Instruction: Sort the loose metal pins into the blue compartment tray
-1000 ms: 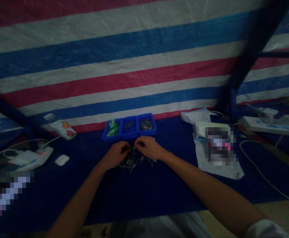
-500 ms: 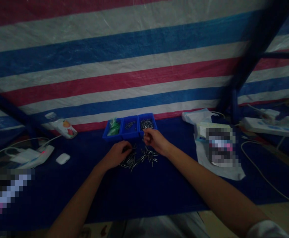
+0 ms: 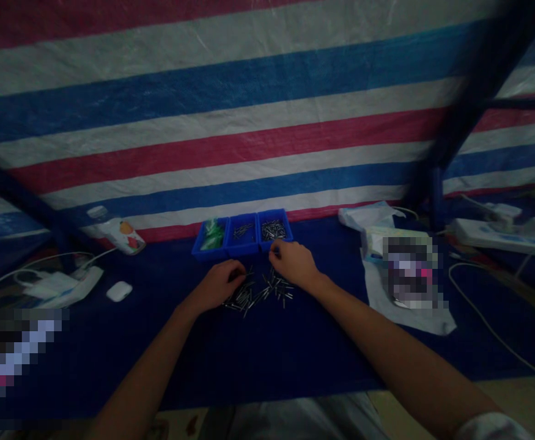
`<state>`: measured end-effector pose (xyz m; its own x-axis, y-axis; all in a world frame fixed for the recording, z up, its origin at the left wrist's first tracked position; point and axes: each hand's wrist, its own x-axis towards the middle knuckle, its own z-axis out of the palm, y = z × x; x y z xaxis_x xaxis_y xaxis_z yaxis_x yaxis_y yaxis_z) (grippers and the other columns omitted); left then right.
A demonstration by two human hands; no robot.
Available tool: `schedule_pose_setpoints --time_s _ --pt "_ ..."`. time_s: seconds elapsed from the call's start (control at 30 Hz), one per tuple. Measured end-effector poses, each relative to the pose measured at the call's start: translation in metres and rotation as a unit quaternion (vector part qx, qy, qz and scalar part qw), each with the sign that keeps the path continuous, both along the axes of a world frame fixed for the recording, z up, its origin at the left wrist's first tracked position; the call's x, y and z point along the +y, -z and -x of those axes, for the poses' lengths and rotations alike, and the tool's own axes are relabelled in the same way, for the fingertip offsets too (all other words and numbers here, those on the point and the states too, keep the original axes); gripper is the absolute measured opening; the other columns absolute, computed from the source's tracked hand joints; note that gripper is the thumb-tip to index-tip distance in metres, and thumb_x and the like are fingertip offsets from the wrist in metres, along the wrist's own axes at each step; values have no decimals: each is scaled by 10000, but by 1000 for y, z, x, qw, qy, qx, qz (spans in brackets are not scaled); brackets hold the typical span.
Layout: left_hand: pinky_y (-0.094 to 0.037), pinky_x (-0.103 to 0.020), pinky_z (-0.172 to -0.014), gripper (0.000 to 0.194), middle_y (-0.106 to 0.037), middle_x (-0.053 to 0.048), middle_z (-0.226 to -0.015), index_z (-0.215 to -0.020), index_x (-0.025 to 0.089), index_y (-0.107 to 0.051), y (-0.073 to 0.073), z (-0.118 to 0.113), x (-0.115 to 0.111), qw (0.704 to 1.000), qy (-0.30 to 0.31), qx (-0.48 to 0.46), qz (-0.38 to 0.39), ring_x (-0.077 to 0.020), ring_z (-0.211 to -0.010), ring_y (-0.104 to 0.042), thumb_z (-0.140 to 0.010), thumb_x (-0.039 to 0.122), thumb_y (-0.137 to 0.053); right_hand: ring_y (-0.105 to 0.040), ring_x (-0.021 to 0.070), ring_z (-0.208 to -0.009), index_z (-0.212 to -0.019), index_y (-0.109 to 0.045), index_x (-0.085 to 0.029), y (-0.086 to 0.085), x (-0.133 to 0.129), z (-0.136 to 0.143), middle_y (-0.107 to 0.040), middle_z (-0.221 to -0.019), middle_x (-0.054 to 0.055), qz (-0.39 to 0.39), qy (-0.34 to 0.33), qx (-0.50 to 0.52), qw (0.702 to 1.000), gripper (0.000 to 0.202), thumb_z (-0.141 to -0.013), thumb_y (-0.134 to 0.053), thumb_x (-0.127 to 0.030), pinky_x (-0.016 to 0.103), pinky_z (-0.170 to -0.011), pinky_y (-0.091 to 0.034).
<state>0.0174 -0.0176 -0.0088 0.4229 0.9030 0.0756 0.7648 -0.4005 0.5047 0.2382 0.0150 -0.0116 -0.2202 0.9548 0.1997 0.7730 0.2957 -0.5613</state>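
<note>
1. Far left, a white plastic charger (image 3: pixel 49 285) lies beside the left strip (image 3: pixel 88 282), a long, smooth, white block with cords trailing
2. Next, a case (image 3: pixel 119 291), a small white pebble with rounded edges, sits on the flat dark-blue table (image 3: pixel 258 360)
3. The bottle (image 3: pixel 128 237) lies tilted, clear at the neck, with fruit printed on its white label
4. The left bin (image 3: pixel 208 255), box-shaped blue plastic, holds a crinkled green bag (image 3: pixel 213 234)
5. The left hand (image 3: pixel 216 285) rests at the left heap of pins (image 3: pixel 243 299), slim, straight, shiny metal; its fingers are curled, and I cannot tell whether the tips meet or grip a pin
6. The middle bin (image 3: pixel 243 250) holds a few thin metal pieces; the right bin (image 3: pixel 271 213), adjoining it, is thick with short, glinting ones
7. The right heap of pins (image 3: pixel 280 286) lies splayed on the table, in front of the right bin
8. The right hand (image 3: pixel 293 261) is bent just above that heap, by the right bin's front edge; thumb and forefinger curl towards each other, but whether they are clamped on anything I cannot tell
9. Farther right are crumpled, filmy plastic (image 3: pixel 370 215), a creased white wrapper (image 3: pixel 420 321), a thin curving cord (image 3: pixel 478 311) and the long white right strip (image 3: pixel 505 237)
</note>
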Motion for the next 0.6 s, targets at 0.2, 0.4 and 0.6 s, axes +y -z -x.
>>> schedule_pose_setpoints --time_s 0.2,0.4,0.6 --pt "-449 -302 -693 128 -640 -25 -857 -887 185 -622 -1 0 0 1000 -3 -1 4 -177 -759 -591 -878 253 -514 -682 264 -826 -967 -688 -147 -1 -7 -3 -703 -917 178 5 0 -184 983 280 -906 -429 -237 374 -711 -487" --pt "-441 -300 -689 127 -640 -23 -850 -874 184 -620 1 1 1 1000 1 -3 0 -175 -755 -597 -881 247 -509 -688 300 -838 -993 -678 -131 -1 -7 -3 -699 -903 206 -6 -30 -191 981 317 -929 -378 -209 403 -700 -487" --pt "-442 -298 -682 137 -639 -23 -850 -889 185 -625 2 1 1 1000 0 -4 0 -176 -751 -596 -884 256 -507 -670 298 -916 -1062 -635 -118 -3 -6 -7 -682 -1000 200 -8 -73 -216 974 287 -894 -403 -134 391 -738 -480"
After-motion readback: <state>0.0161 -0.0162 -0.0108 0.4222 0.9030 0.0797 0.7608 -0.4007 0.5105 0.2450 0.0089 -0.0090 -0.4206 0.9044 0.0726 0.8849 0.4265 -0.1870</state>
